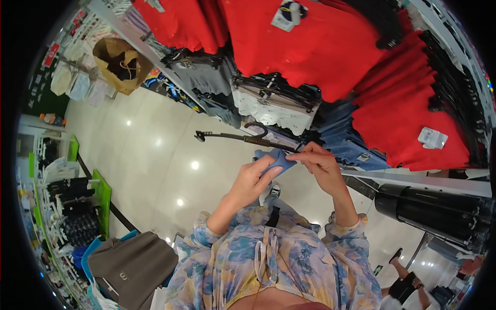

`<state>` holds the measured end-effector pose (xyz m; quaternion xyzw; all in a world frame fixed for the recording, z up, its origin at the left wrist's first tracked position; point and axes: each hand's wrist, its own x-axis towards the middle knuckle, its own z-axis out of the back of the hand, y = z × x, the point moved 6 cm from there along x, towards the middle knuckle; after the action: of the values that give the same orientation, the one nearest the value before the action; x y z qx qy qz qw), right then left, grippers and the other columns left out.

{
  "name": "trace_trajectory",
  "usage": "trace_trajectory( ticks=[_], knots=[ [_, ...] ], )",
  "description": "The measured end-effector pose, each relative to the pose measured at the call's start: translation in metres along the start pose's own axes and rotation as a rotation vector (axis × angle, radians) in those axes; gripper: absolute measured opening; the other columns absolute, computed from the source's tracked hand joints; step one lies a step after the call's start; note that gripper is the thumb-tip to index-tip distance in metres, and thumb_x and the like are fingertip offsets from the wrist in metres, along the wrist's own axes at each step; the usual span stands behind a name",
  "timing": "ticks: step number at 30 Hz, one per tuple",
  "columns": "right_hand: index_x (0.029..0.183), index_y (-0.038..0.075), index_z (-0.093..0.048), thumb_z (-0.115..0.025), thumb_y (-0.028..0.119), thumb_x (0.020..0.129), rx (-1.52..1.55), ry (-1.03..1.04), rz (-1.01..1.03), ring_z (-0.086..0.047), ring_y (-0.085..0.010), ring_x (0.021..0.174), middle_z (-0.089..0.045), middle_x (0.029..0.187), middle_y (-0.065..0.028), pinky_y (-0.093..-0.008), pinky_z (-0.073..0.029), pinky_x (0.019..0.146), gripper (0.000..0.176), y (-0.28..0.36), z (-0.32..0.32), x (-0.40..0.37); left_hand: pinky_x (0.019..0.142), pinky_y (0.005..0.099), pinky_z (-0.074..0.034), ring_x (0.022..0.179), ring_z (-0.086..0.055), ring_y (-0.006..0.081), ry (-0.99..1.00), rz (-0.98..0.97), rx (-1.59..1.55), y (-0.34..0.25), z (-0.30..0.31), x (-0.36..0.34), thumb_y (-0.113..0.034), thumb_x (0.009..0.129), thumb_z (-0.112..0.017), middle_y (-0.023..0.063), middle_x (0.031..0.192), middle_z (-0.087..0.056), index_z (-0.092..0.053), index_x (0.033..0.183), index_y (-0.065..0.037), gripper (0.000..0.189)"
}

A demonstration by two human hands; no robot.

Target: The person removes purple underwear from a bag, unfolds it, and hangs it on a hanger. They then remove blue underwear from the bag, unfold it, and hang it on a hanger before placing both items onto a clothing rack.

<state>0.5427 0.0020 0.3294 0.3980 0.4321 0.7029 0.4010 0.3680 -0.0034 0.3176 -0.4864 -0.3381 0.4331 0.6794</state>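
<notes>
My left hand (251, 181) is closed around a small folded blue garment (279, 161), thumb on top. My right hand (321, 164) pinches at the right end of a black clip hanger (253, 138), its fingertips touching the blue cloth's edge. The hanger lies roughly level, its hook upward and its left clip free in the air. How the cloth sits at the right clip is hidden by my fingers.
Ahead hang red garments (305, 46), with white printed garments (276, 111) and blue denim (338, 134) below. A brown paper bag (111, 64) is at upper left. Clothes racks and a grey-brown garment (134, 268) stand left. At lower right, another person's leg (398, 266) shows.
</notes>
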Motion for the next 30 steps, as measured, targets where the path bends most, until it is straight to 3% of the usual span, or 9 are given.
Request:
trace_trajectory(
  ticks=[4, 6, 9, 14, 18, 23, 30],
  knots=[
    [0.11, 0.007, -0.068, -0.06, 0.001, 0.085, 0.014, -0.08, -0.03, -0.044, -0.0116, 0.065, -0.049, 0.079, -0.0024, -0.0265, -0.037, 0.059, 0.026, 0.013, -0.001, -0.021, 0.059, 0.0341, -0.046, 0.065, -0.058, 0.0284, 0.019, -0.048, 0.023, -0.012, -0.021, -0.002, -0.018, 0.093, -0.057, 0.0134, 0.077, -0.059, -0.057, 0.098, -0.003, 0.016],
    [0.105, 0.005, -0.069, -0.07, 0.009, 0.08, 0.07, -0.116, -0.217, -0.044, -0.0114, 0.065, -0.048, 0.079, -0.0018, -0.0274, -0.037, 0.059, 0.025, 0.011, -0.003, -0.034, 0.061, 0.0346, -0.046, 0.067, -0.059, 0.0291, 0.028, -0.066, 0.033, -0.017, -0.032, -0.005, -0.018, 0.093, -0.056, 0.014, 0.079, -0.06, -0.056, 0.1, -0.003, 0.016],
    [0.099, 0.003, -0.069, -0.075, 0.015, 0.076, 0.02, -0.176, -0.211, -0.045, -0.0107, 0.065, -0.05, 0.08, -0.0015, -0.027, -0.037, 0.058, 0.027, 0.006, -0.001, -0.052, 0.063, 0.0353, -0.047, 0.07, -0.06, 0.0305, 0.066, -0.022, 0.049, -0.02, -0.049, -0.009, -0.017, 0.095, -0.054, 0.0155, 0.083, -0.061, -0.053, 0.104, -0.003, 0.016],
    [0.094, 0.001, -0.068, -0.073, 0.014, 0.077, 0.014, -0.293, -0.191, -0.046, -0.0131, 0.065, -0.05, 0.08, -0.0033, -0.0269, -0.037, 0.057, 0.022, 0.008, 0.009, -0.078, 0.067, 0.0342, -0.048, 0.076, -0.062, 0.0301, 0.085, -0.084, -0.034, -0.034, -0.07, -0.014, -0.015, 0.095, -0.054, 0.0152, 0.087, -0.062, -0.051, 0.104, -0.002, 0.017],
    [0.089, 0.0, -0.068, -0.072, 0.011, 0.077, -0.068, -0.367, -0.159, -0.048, -0.0159, 0.065, -0.05, 0.079, -0.0054, -0.027, -0.038, 0.058, 0.017, 0.021, 0.011, -0.095, 0.069, 0.0347, -0.048, 0.079, -0.062, 0.0296, 0.244, -0.02, -0.034, -0.045, -0.072, -0.019, -0.016, 0.093, -0.058, 0.0145, 0.09, -0.062, -0.051, 0.104, -0.001, 0.02],
    [0.086, -0.001, -0.068, -0.072, 0.006, 0.075, -0.125, -0.459, -0.122, -0.048, -0.0147, 0.068, -0.051, 0.08, -0.0054, -0.0255, -0.036, 0.058, 0.013, 0.046, -0.006, -0.107, 0.07, 0.0313, -0.047, 0.077, -0.059, 0.0254, 0.364, -0.209, 0.137, -0.033, -0.054, -0.034, -0.014, 0.087, -0.064, 0.0127, 0.09, -0.061, -0.057, 0.095, -0.001, 0.017],
    [0.085, -0.002, -0.067, -0.072, 0.003, 0.075, -0.077, -0.492, -0.174, -0.047, -0.0126, 0.071, -0.051, 0.083, -0.0054, -0.0239, -0.035, 0.059, 0.013, 0.069, -0.065, -0.108, 0.065, 0.0289, -0.046, 0.074, -0.057, 0.0203, 0.282, -0.326, -0.083, -0.024, -0.002, -0.067, -0.008, 0.087, -0.063, 0.0102, 0.096, -0.061, -0.058, 0.093, 0.0, 0.011]
  ],
)
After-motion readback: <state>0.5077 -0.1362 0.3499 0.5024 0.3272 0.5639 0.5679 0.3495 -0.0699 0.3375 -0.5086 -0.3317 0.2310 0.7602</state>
